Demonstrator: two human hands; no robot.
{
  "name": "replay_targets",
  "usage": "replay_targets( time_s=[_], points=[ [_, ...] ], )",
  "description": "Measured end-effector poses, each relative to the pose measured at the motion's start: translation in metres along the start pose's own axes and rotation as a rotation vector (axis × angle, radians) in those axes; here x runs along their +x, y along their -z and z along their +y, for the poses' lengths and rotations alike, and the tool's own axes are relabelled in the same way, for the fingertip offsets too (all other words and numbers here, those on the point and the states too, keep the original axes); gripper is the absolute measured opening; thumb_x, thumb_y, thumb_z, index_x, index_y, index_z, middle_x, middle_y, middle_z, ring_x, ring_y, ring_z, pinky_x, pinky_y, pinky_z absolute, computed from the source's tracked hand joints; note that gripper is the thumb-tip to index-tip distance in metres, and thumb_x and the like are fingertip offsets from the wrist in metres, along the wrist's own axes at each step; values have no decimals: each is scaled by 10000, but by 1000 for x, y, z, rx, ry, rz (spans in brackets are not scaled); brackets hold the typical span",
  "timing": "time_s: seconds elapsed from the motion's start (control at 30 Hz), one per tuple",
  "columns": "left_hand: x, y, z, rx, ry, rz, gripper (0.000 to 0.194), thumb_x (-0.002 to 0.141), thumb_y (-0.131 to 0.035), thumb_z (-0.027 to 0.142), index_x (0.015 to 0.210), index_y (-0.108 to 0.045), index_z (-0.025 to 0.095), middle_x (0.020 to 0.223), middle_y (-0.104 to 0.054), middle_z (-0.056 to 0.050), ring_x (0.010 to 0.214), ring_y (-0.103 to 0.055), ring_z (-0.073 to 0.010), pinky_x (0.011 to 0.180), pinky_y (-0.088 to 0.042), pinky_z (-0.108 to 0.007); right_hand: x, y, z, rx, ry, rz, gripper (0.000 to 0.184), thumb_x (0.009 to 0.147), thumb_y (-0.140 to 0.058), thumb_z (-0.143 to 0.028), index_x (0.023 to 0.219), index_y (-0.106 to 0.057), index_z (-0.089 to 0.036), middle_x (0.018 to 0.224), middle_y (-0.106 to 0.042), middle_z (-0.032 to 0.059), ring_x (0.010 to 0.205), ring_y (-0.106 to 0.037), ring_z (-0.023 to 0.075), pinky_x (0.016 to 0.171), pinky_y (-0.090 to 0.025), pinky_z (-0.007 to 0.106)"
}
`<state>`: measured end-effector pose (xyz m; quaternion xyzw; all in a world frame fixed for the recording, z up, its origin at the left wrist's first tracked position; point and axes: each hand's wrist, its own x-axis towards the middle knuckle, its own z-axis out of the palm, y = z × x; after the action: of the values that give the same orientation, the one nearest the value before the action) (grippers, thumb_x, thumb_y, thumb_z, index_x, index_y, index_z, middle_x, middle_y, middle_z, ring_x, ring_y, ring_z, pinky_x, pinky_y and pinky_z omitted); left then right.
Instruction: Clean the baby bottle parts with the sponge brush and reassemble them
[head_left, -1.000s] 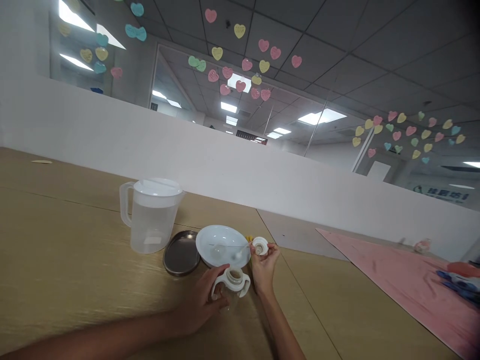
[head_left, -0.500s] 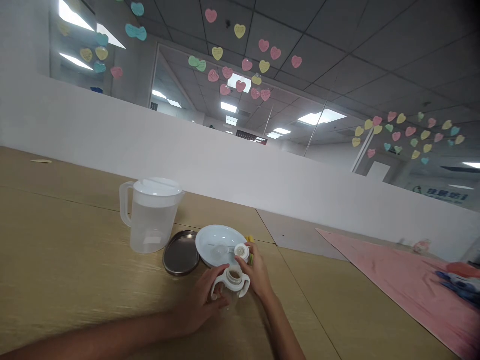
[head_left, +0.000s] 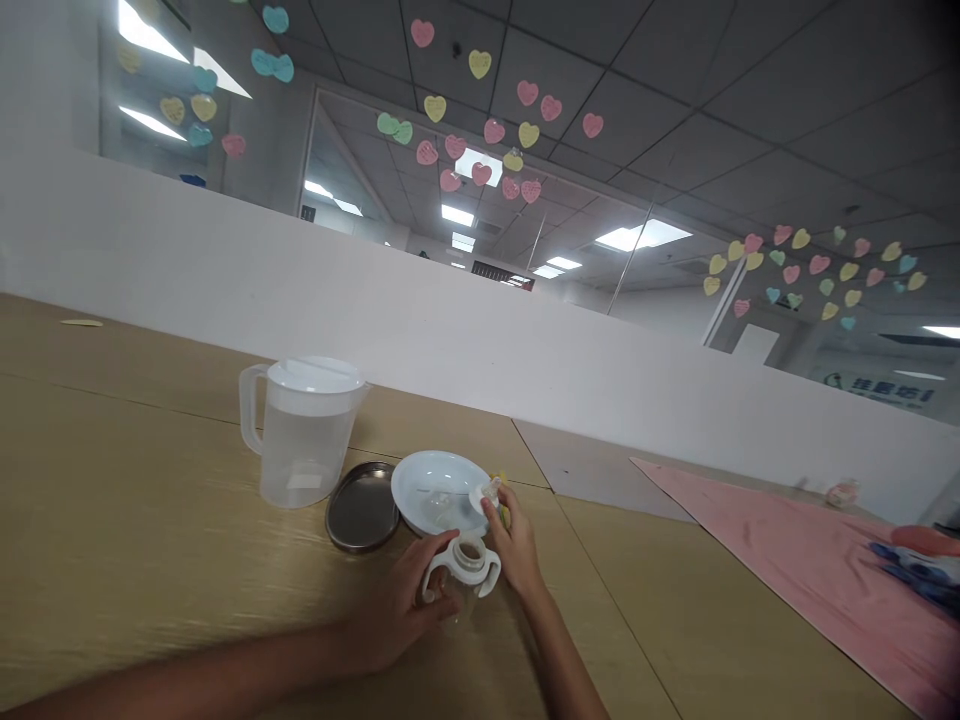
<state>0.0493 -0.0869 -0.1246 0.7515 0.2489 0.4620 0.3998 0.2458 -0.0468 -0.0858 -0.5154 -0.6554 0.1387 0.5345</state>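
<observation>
A clear baby bottle (head_left: 459,580) with a white two-handled collar stands upright on the wooden table (head_left: 135,500), its mouth uncovered. My left hand (head_left: 397,600) is wrapped round the bottle's left side. My right hand (head_left: 514,545) is just right of the bottle. Its fingers are closed on a small white teat cap (head_left: 484,494), held tilted over the near right rim of the white bowl (head_left: 420,485). A clear spoon-like piece lies inside the bowl.
A lidded clear plastic jug (head_left: 300,430) with water stands left of the bowl. A round metal lid (head_left: 363,518) lies between them. A pink cloth (head_left: 787,560) with small items covers the table's right side. A low white partition (head_left: 450,340) runs behind.
My right hand has brought the white teat cap leftward and down, from beside the bowl to over its rim next to the bottle, and tilted it. My left hand has stayed on the bottle.
</observation>
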Motion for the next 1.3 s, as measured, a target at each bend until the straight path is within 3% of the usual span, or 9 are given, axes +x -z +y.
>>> replay_targets(
  time_s=[0.17,0.4,0.67,0.97,1.17,1.3],
  points=[
    [0,2,3,39,29,-19,596,808,-610,407,1342,-405,240,1334,-484,-93,1179,-469,-289,1019,-372,-421,0,0,3,60,-51,56,387,828,-500,-491,1053,-534,-177,1061,-633,80,1005,-581,223,878,-445,347],
    [0,3,6,58,54,-38,613,807,-617,400,1352,-382,246,1347,-466,-89,1188,-456,-291,1021,-368,-414,1,4,6,-50,-28,173,315,811,-531,-483,908,-498,-185,839,-607,42,769,-582,198,713,-464,324],
    [0,0,-1,9,36,-40,607,812,-610,411,1350,-383,243,1343,-458,-100,1209,-440,-285,1033,-352,-413,-2,5,0,-245,72,127,309,823,-523,-466,950,-510,-185,834,-612,45,745,-579,200,664,-458,308],
    [0,0,3,21,59,-41,608,811,-613,411,1350,-384,245,1334,-468,-91,1175,-468,-275,1003,-384,-387,-3,6,2,-310,94,163,340,845,-477,-494,968,-509,-178,844,-627,69,744,-593,209,637,-458,312],
    [0,1,1,20,51,-38,598,806,-618,404,1345,-395,272,1326,-482,-81,1154,-482,-280,972,-410,-382,-3,1,4,-330,180,194,342,858,-456,-483,1020,-490,-184,878,-613,66,753,-592,202,652,-461,316],
    [1,2,1,28,40,-49,604,812,-615,394,1354,-380,264,1347,-467,-80,1196,-451,-281,1012,-373,-383,-3,-2,10,-388,187,168,301,846,-471,-451,993,-479,-188,860,-593,53,732,-584,191,638,-459,312]
  ],
)
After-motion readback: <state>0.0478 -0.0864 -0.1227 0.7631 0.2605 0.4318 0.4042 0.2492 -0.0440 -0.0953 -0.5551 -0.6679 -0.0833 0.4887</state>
